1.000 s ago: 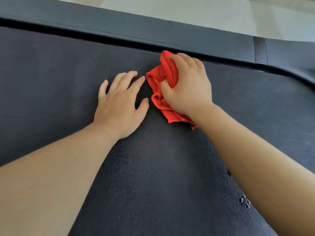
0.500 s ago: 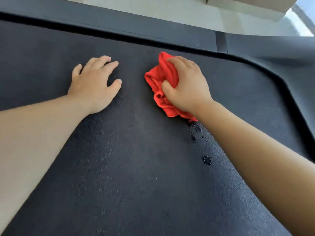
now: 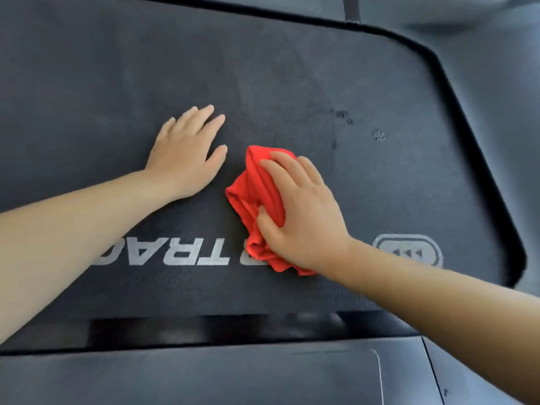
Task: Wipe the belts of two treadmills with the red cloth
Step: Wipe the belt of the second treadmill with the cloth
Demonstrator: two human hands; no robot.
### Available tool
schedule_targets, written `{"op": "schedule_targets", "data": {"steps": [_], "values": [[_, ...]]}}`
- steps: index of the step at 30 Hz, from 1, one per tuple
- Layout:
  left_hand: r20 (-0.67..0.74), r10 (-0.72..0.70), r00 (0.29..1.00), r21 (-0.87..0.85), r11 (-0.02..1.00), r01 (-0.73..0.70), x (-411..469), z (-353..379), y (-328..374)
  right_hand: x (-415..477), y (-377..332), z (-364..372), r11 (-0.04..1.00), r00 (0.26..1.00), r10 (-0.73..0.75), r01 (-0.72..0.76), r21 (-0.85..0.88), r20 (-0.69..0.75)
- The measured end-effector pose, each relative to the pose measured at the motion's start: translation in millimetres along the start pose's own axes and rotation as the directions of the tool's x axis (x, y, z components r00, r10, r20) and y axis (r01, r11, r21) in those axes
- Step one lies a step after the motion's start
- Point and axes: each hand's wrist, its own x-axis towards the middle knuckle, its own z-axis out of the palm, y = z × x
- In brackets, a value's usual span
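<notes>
Right hand [image 3: 304, 211] pressed the bunched cloth [image 3: 254, 197] onto the belt [image 3: 292, 83].
Its fingers gripped the soft, light wad from above; left hand [image 3: 187, 159] lay spread flat beside it.

Both hands and the red cloth [image 3: 257, 200] moved back from the belt's [image 3: 292, 83] far edge, toward the near edge.

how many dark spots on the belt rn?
4 on the belt, beyond the right hand: two together, one right, one nearest the red cloth. More may hide underneath.
</notes>
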Motion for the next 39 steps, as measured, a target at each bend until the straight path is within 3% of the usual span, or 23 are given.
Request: {"op": "schedule_targets", "data": {"steps": [10,20,29,35,39], "values": [[-0.040,-0.002,0.999,-0.038,0.999,0.000,-29,-7,5,29,-18,17,0.972,0.969,0.213,-0.223,-0.075,-0.124],[-0.050,0.016,0.999,-0.073,0.997,-0.019,-30,-7,4,-41,-42,21,0.969,0.964,0.220,-0.234,-0.086,-0.148],[0.011,0.050,0.999,-0.083,0.995,-0.049,-50,-12,-3,-20,-48,23,0.949,0.951,0.268,-0.287,-0.126,-0.152],[0.059,0.085,0.995,-0.046,0.996,-0.083,-87,-14,12,-53,-26,6,0.982,0.983,0.142,-0.154,-0.105,-0.118],[0.076,0.143,0.987,-0.058,0.989,-0.139,-89,-9,36,-49,-3,-4,0.968,0.968,0.208,-0.225,-0.114,-0.140]]}}
